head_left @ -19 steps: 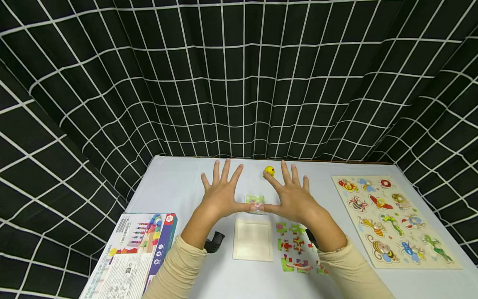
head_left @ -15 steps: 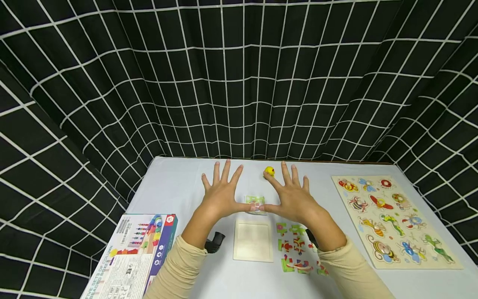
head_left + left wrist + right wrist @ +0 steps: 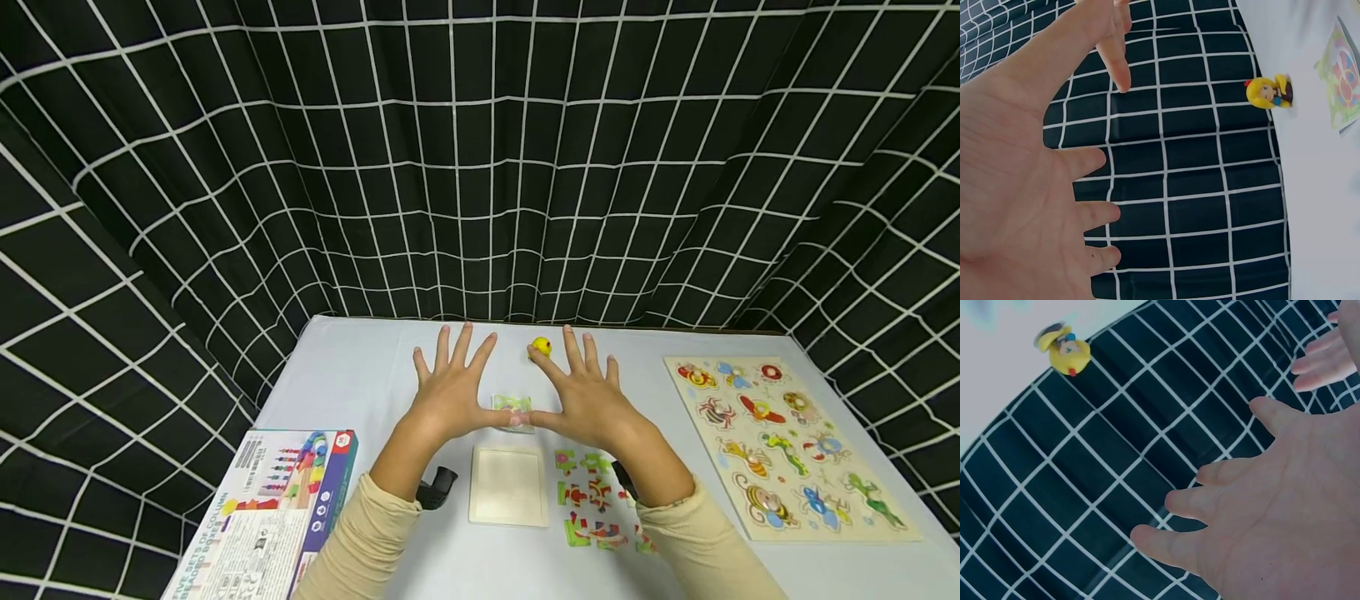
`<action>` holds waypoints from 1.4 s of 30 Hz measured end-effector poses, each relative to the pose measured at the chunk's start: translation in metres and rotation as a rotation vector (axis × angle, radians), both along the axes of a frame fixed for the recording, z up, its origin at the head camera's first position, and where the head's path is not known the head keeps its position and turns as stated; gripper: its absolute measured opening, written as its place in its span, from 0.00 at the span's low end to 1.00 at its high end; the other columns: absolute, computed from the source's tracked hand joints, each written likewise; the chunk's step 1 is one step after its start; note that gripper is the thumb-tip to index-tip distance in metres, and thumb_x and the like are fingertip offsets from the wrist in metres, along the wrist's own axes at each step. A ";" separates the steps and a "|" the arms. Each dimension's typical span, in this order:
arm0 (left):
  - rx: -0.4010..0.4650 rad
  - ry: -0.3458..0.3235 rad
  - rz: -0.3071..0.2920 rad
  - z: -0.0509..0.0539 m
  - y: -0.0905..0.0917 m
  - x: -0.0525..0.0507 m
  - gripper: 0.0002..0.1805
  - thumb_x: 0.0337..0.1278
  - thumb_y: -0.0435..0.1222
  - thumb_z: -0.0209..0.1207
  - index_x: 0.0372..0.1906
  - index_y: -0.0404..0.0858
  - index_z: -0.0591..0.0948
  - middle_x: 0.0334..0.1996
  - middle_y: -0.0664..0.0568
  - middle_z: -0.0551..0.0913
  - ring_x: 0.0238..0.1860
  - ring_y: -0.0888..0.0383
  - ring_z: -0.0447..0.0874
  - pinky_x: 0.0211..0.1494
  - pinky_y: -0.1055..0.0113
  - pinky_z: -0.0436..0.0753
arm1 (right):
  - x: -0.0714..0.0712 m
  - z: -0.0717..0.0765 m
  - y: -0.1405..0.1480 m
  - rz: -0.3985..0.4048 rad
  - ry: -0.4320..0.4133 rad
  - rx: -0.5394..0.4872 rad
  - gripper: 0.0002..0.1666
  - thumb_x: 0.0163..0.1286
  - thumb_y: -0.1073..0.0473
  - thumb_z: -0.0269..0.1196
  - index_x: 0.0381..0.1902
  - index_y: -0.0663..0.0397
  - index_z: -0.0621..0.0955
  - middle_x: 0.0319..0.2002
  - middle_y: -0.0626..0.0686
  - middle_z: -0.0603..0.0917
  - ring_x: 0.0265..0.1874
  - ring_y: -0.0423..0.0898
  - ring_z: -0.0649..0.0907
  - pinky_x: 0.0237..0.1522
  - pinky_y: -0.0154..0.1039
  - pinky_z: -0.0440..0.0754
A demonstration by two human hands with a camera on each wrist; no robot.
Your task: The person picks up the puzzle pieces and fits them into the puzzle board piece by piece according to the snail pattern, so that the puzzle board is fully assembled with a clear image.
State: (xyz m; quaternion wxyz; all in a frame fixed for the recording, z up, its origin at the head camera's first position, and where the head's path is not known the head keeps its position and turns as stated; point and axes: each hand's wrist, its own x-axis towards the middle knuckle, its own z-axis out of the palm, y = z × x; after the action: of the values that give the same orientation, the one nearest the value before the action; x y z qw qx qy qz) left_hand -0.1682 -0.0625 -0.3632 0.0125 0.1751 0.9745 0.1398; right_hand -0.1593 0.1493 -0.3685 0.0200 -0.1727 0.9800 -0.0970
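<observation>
Both hands are raised above the white table with fingers spread, holding nothing. My left hand [image 3: 450, 400] and right hand [image 3: 592, 404] nearly meet at the thumb tips, over a small picture packet [image 3: 513, 403]. A yellow figurine [image 3: 541, 346] stands behind the right index finger; it also shows in the left wrist view as a yellow-haired figure [image 3: 1264, 92] and in the right wrist view, the same figure [image 3: 1070, 357]. Below the thumbs lies a cream square tray [image 3: 508, 487]. Puzzle pieces [image 3: 576, 494] lie right of it, partly hidden by the right forearm.
At the left front lies a printed toy box [image 3: 262, 508]. A wooden insect puzzle board [image 3: 787, 450] lies on the right. Black wrist gear [image 3: 437, 488] is on the left wrist. A black gridded curtain [image 3: 495, 167] hangs behind the table.
My left hand has shifted slightly right, its thumb now closer to the right thumb, perhaps touching it. The right hand has hardly moved. The head view has tilted slightly.
</observation>
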 end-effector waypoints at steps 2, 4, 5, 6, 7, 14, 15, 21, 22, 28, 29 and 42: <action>0.005 -0.006 0.005 -0.002 -0.002 -0.001 0.64 0.35 0.70 0.66 0.78 0.51 0.51 0.78 0.42 0.43 0.77 0.38 0.31 0.67 0.27 0.40 | -0.002 -0.001 0.000 0.013 0.009 0.007 0.55 0.57 0.25 0.60 0.77 0.35 0.55 0.77 0.66 0.38 0.73 0.72 0.43 0.62 0.77 0.47; 0.000 -0.024 0.019 -0.005 -0.006 -0.003 0.63 0.36 0.68 0.67 0.77 0.50 0.52 0.77 0.41 0.47 0.77 0.38 0.36 0.67 0.28 0.43 | -0.006 -0.003 0.001 0.029 0.028 0.005 0.53 0.59 0.29 0.63 0.77 0.36 0.55 0.77 0.65 0.41 0.73 0.71 0.48 0.62 0.75 0.52; -0.006 -0.041 0.028 -0.008 -0.008 -0.003 0.62 0.37 0.66 0.68 0.77 0.49 0.52 0.76 0.41 0.50 0.76 0.38 0.39 0.68 0.29 0.44 | -0.008 -0.004 0.001 0.035 0.034 0.000 0.52 0.60 0.32 0.64 0.77 0.37 0.56 0.76 0.65 0.44 0.72 0.70 0.52 0.62 0.74 0.55; -0.011 -0.065 0.037 -0.012 -0.011 -0.003 0.61 0.37 0.65 0.69 0.77 0.48 0.53 0.76 0.40 0.52 0.76 0.38 0.42 0.68 0.30 0.46 | -0.011 -0.006 0.002 0.039 0.035 -0.001 0.51 0.60 0.35 0.65 0.76 0.37 0.57 0.76 0.65 0.48 0.72 0.68 0.55 0.62 0.72 0.58; -0.014 -0.094 0.043 -0.018 -0.014 -0.003 0.61 0.38 0.64 0.70 0.77 0.48 0.54 0.75 0.40 0.54 0.75 0.38 0.45 0.68 0.30 0.48 | -0.012 -0.009 0.002 0.048 0.036 -0.002 0.49 0.61 0.38 0.67 0.76 0.38 0.59 0.75 0.65 0.53 0.70 0.67 0.59 0.61 0.70 0.61; 0.001 -0.294 0.011 -0.066 -0.029 0.016 0.54 0.36 0.55 0.75 0.71 0.41 0.65 0.72 0.37 0.60 0.72 0.36 0.55 0.65 0.31 0.57 | -0.014 -0.047 0.013 0.097 -0.025 0.058 0.27 0.56 0.57 0.73 0.55 0.53 0.81 0.50 0.56 0.84 0.50 0.58 0.81 0.50 0.57 0.76; 0.004 -0.307 -0.001 -0.070 -0.030 0.018 0.53 0.35 0.54 0.76 0.70 0.41 0.66 0.72 0.37 0.60 0.72 0.36 0.55 0.65 0.31 0.58 | -0.013 -0.052 0.015 0.102 -0.032 0.061 0.25 0.55 0.58 0.74 0.51 0.53 0.82 0.47 0.54 0.85 0.47 0.56 0.82 0.48 0.56 0.77; -0.004 -0.335 -0.040 -0.079 -0.029 0.027 0.51 0.36 0.46 0.78 0.69 0.38 0.67 0.72 0.36 0.58 0.73 0.36 0.51 0.64 0.30 0.58 | -0.007 -0.073 0.025 0.109 -0.026 0.037 0.17 0.53 0.60 0.75 0.42 0.51 0.85 0.39 0.49 0.85 0.41 0.53 0.83 0.45 0.53 0.78; -0.010 -0.338 -0.039 -0.080 -0.028 0.028 0.50 0.36 0.46 0.78 0.69 0.38 0.67 0.72 0.36 0.58 0.73 0.36 0.51 0.64 0.30 0.58 | -0.006 -0.075 0.026 0.108 -0.025 0.032 0.17 0.53 0.60 0.75 0.41 0.51 0.85 0.40 0.49 0.85 0.41 0.53 0.83 0.45 0.53 0.78; -0.025 -0.360 -0.041 -0.084 -0.026 0.034 0.49 0.38 0.43 0.77 0.69 0.38 0.66 0.73 0.36 0.57 0.73 0.35 0.50 0.64 0.30 0.59 | 0.001 -0.083 0.026 0.096 -0.032 0.028 0.14 0.55 0.60 0.73 0.41 0.54 0.85 0.41 0.51 0.86 0.41 0.54 0.83 0.44 0.53 0.79; -0.024 -0.366 -0.043 -0.085 -0.026 0.035 0.49 0.38 0.43 0.77 0.69 0.38 0.66 0.73 0.36 0.57 0.73 0.35 0.49 0.64 0.30 0.59 | 0.002 -0.084 0.025 0.096 -0.025 0.030 0.14 0.56 0.60 0.73 0.41 0.54 0.85 0.41 0.52 0.86 0.41 0.54 0.83 0.44 0.53 0.79; -0.061 -0.432 -0.049 -0.097 -0.021 0.046 0.52 0.40 0.46 0.76 0.72 0.38 0.63 0.74 0.39 0.54 0.75 0.38 0.47 0.65 0.33 0.59 | 0.020 -0.089 -0.037 0.275 0.046 -0.027 0.11 0.56 0.59 0.73 0.38 0.49 0.87 0.38 0.47 0.86 0.40 0.48 0.84 0.45 0.50 0.79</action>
State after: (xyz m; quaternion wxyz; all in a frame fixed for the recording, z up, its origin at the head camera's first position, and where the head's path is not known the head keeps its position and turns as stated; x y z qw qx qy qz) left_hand -0.1221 -0.0834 -0.4604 0.2297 0.1642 0.9484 0.1440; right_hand -0.1395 0.1119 -0.4572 0.0081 -0.3080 0.9458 -0.1026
